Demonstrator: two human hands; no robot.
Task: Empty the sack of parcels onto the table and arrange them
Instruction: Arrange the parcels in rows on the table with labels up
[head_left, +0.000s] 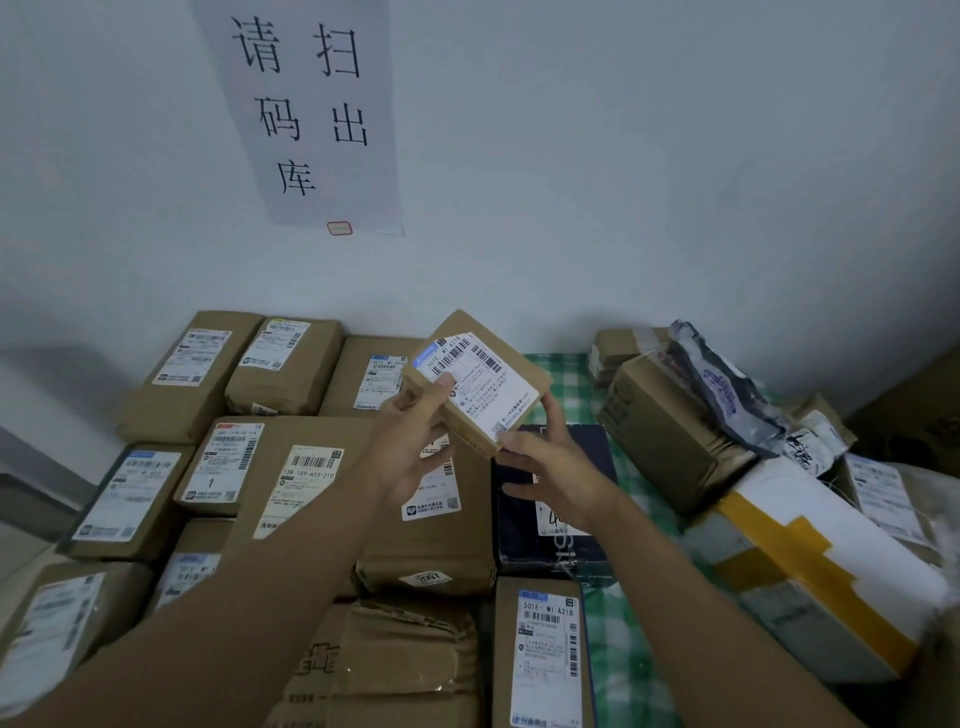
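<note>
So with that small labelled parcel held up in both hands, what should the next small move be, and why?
Probably lower the small brown parcel, held by the left hand and right hand, onto the bare green checked cloth behind the dark box. The left side is already tiled with label-up parcels, and that gap looks free.

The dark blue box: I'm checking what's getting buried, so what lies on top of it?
Nothing rests on the dark blue box. The right hand and the lifted small brown parcel hang above it, hiding part of its top and white label.
</note>
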